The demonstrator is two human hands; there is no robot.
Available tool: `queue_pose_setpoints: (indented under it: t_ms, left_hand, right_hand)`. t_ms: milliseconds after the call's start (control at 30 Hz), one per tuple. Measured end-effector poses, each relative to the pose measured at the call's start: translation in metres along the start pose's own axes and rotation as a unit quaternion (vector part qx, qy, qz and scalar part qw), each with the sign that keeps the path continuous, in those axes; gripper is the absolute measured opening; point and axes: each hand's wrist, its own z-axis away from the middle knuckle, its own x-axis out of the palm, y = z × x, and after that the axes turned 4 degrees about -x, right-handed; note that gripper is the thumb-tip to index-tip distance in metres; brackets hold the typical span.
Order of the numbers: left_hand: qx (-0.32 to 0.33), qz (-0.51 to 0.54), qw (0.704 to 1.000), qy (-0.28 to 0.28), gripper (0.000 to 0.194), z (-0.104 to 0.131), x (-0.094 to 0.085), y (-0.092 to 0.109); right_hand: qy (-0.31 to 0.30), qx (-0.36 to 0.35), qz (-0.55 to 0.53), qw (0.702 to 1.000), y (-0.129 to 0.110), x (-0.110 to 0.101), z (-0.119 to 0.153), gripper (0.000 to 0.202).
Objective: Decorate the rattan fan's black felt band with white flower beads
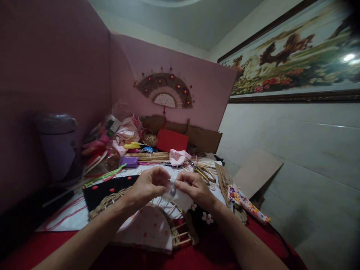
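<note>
In the head view a small clear plastic bag [170, 194] hangs between my two hands, with something dark and tiny inside that I cannot make out. My left hand [150, 184] is closed, its curled fingers and thumb pinching the bag's left side. Thumb and forefinger of my right hand [195, 187] pinch its upper right. Beneath both hands lies a woven fan [176, 234] with a half-round of white, red-dotted cloth [149, 228] at its near edge. Black fabric with red dots [98, 195] spreads on the left, and white flowers [207, 218] sit on black fabric at right.
Gold-handled scissors [204, 172] lie beyond my right hand. A purple packet [129, 161], a red card [172, 140] and a twine ball [150, 140] are farther back. A lilac container [59, 150] stands left; a flowered roll [247, 204] lies right. A finished fan [165, 88] hangs behind.
</note>
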Motion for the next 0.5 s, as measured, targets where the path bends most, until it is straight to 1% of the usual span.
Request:
queue_pose_setpoints:
  t_ms: [133,200,267,333,433,500]
  left_hand:
    - [-0.064,-0.027,0.998,0.003,0.035,0.0039,0.0020,0.0029]
    - [-0.073,-0.021,0.997,0.001,0.034,0.0057,0.0029,0.0050]
    - [-0.070,-0.005,0.998,-0.004,0.031,0.0062,0.0033,0.0064]
    - [-0.052,0.010,0.999,-0.004,0.028,0.0053,0.0027,0.0066]
    - [-0.011,0.010,1.000,0.015,0.024,0.0029,0.0003,0.0053]
    - [0.002,-0.009,1.000,0.023,0.020,0.0018,-0.0015,0.0042]
  right_hand:
    - [-0.002,-0.005,0.007,1.000,-0.0001,0.0000,0.0005,0.024]
    - [-0.003,-0.005,0.006,1.000,0.0001,-0.0005,0.0006,0.025]
    - [-0.007,-0.004,0.005,1.000,0.0004,-0.0010,0.0006,0.026]
    - [-0.007,-0.001,0.006,1.000,0.0007,-0.0014,0.0006,0.027]
    - [-0.007,0.007,0.008,1.000,0.0008,-0.0012,0.0006,0.027]
    - [-0.011,0.007,0.006,1.000,0.0006,-0.0005,0.0006,0.026]
